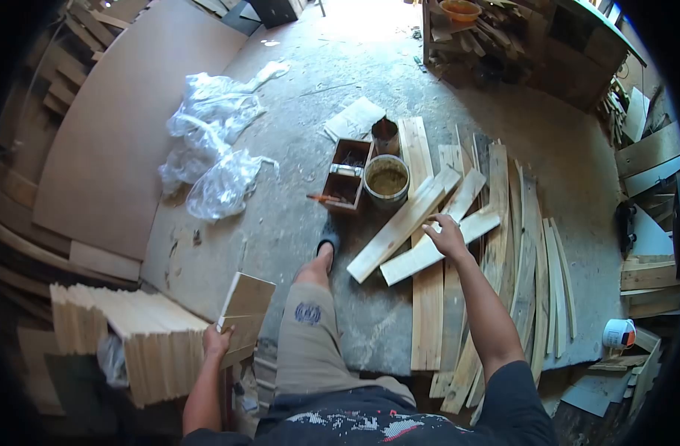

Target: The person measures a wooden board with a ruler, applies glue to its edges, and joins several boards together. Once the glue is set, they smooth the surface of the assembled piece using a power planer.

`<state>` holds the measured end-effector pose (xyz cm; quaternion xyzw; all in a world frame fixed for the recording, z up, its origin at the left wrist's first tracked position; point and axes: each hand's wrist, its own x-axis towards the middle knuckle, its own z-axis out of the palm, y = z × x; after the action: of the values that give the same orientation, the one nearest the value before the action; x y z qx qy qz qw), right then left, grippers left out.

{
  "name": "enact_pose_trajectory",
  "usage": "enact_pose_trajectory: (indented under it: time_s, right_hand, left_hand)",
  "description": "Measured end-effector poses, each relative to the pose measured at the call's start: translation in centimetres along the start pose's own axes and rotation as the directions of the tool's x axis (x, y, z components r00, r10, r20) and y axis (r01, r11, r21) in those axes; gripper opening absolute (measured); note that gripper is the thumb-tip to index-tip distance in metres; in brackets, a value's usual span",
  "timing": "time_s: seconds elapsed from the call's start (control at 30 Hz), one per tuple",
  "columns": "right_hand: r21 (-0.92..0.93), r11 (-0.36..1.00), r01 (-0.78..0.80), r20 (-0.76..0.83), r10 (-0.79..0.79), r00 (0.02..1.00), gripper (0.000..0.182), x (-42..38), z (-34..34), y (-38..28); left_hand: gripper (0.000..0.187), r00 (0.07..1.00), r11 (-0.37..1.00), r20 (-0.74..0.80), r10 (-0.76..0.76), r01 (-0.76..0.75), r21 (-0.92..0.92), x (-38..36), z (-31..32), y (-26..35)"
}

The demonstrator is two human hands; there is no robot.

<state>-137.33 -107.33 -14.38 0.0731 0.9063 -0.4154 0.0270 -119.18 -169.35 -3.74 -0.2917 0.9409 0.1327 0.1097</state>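
Observation:
My left hand (218, 340) grips the edge of a flat wooden panel (247, 303), held tilted at the lower left beside a tall stack of thin boards (158, 338). Over the loose planks right of centre is my right hand (445, 236), its fingers curled with thumb and fingertips close together; whether something small is between them I cannot make out. Below it lies a pale short plank (436, 248), crossing other short planks (403, 223) on top of long boards (427, 320).
A wooden toolbox (332, 201) with a handle, a bucket (387, 181) and a rusty can (385, 135) stand ahead. Crumpled clear plastic (221, 167) lies left of them. A large sheet (109, 126) leans at the left. At the right is a white tub (619, 334).

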Motion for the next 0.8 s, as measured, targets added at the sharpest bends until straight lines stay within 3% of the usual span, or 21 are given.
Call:
enact_pose_trajectory:
  time_s: [0.1,0.17,0.37,0.43,0.57,0.63,0.7,0.73,0.8]
  right_hand:
    - [-0.21,0.975,0.076,-0.014,-0.081,0.997,0.045,11.9,2.9,0.3]
    - [-0.309,0.95,-0.05,0.032,0.063,0.998,0.047,19.2,4.2,-1.7]
    - [-0.54,0.833,-0.118,0.063,0.179,0.982,0.064,36.3,12.4,-1.4]
    - [-0.495,0.854,-0.159,0.077,0.225,0.971,0.068,39.8,15.0,-1.2]
    - [-0.422,0.868,-0.261,0.059,0.314,0.948,0.072,45.7,20.1,2.7]
    - [-0.392,0.896,-0.208,0.073,0.256,0.964,0.065,48.6,23.2,7.4]
    - [-0.336,0.905,-0.261,0.048,0.293,0.955,0.051,48.8,23.2,6.4]
    - [-0.325,0.912,-0.252,-0.091,0.235,0.968,0.037,48.5,23.4,6.2]
    - [-0.357,0.896,-0.264,-0.172,0.215,0.961,0.033,47.6,21.9,4.5]
  left_hand:
    - [0.04,0.995,0.978,0.09,-0.029,0.01,0.206,9.8,3.5,5.1]
    - [0.038,0.994,0.984,0.108,0.018,-0.036,0.172,14.5,6.1,7.7]
    - [0.031,0.99,0.999,0.143,0.011,-0.017,0.037,20.8,13.3,8.8]
    - [0.03,0.988,0.998,0.152,0.01,-0.02,0.061,21.5,14.7,7.9]
    - [0.03,0.987,0.995,0.15,-0.055,0.066,-0.075,21.4,15.2,4.9]
    - [0.03,0.991,0.991,0.133,-0.029,0.046,-0.124,21.7,15.6,3.7]
    - [0.029,0.992,0.993,0.116,-0.04,0.052,-0.103,22.0,15.4,3.4]
    - [0.029,0.99,0.993,0.126,-0.059,0.071,-0.099,22.2,15.1,3.4]
    - [0.029,0.994,0.993,0.099,-0.048,0.059,-0.105,23.2,15.0,3.1]
